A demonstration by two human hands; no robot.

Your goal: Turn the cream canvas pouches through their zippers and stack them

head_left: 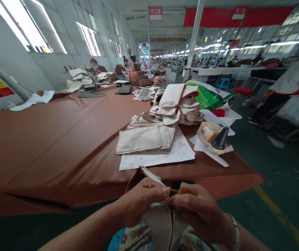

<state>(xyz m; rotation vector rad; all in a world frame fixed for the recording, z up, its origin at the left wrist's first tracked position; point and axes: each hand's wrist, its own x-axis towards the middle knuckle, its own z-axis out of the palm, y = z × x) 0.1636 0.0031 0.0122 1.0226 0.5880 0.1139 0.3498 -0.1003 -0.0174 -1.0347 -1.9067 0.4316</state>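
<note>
Between my two hands is a sewn fabric piece (158, 223), off-white with brown edging and a dark seam down its middle. It hangs over my lap, in front of the table edge. My left hand (145, 197) pinches its upper edge, thumb on top. Close beside it, my right hand (198, 205) grips the same edge with curled fingers; a bracelet circles that wrist. Just beyond my hands, a stack of off-white sewn pieces (141, 139) lies on a white paper sheet (157, 160). The fingertips partly hide where the edges meet.
A brown sheet (60, 139) covers the table. Further back stand a tied bundle of pieces (175, 101) and a green plastic bag (206, 96). At right, a dark cone (219, 138) rests beside a yellowish block (209, 130). A person (292, 80) bends at far right.
</note>
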